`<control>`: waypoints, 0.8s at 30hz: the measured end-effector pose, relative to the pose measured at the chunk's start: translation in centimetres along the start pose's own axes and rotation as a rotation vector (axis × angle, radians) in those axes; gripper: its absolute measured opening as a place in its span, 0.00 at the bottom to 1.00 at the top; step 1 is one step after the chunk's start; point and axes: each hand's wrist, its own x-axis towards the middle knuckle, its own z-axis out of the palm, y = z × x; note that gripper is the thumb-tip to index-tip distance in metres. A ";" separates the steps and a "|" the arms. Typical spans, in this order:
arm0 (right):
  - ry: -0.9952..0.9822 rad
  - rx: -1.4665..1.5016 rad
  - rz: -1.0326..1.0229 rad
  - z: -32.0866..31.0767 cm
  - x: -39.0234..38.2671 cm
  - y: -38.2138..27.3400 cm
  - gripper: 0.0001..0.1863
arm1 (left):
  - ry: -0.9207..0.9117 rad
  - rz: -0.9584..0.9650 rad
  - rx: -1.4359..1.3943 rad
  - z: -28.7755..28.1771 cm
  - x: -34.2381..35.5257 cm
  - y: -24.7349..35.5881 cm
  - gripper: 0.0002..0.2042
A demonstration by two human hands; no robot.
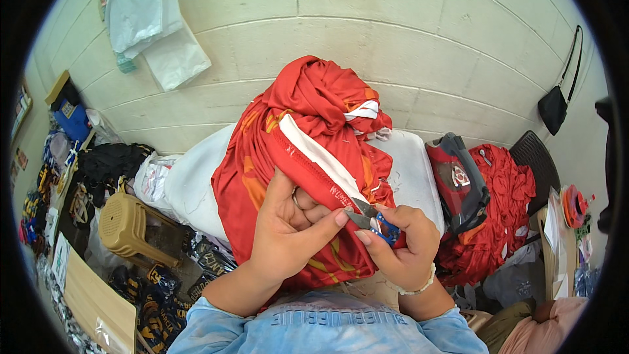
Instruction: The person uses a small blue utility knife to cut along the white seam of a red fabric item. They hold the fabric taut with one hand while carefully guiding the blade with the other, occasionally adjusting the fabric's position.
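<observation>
A red garment (308, 85) with yellow-orange patterning lies bunched up in front of me. Its red band (298, 164), backed by a white strip (314, 152), runs diagonally down toward my hands. My left hand (288, 239) is closed on the lower part of the band, thumb on top and a ring on one finger. Held in my right hand (409, 249) is a pair of small thread snips (386, 229) with blue handles. The metal blades point left, apart, at the end of the band near my left thumb. White stitching or loose threads show there.
The garment rests on a white-covered padded surface (196, 164) against a block wall (393, 46). To the left are a tan plastic stool (121, 223) and dark clothing. Rightward sit a red-and-grey bag-like thing (458, 183) and more red clothing (498, 203). Another person's pink clothing (550, 331) appears lower right.
</observation>
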 end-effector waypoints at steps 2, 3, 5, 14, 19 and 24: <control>0.003 -0.022 0.007 0.0 -0.1 -0.1 0.17 | -0.007 -0.018 -0.015 0.1 -0.1 -0.1 0.28; 0.009 -0.024 0.009 0.0 -0.1 -0.1 0.17 | -0.011 -0.027 -0.022 0.1 -0.1 -0.1 0.29; 0.009 -0.033 0.001 0.0 0.0 0.0 0.17 | -0.010 -0.026 -0.011 0.1 -0.1 -0.2 0.29; -0.026 -0.083 -0.022 -0.1 0.4 -0.4 0.17 | -0.021 0.035 0.021 -0.3 0.0 -0.5 0.32; -0.032 -0.052 -0.027 0.0 0.7 -0.4 0.17 | -0.004 0.002 0.003 -0.4 -0.2 -0.5 0.32; -0.065 -0.047 -0.013 -0.1 0.8 -0.3 0.17 | -0.039 0.000 0.005 -0.6 -0.2 -0.5 0.32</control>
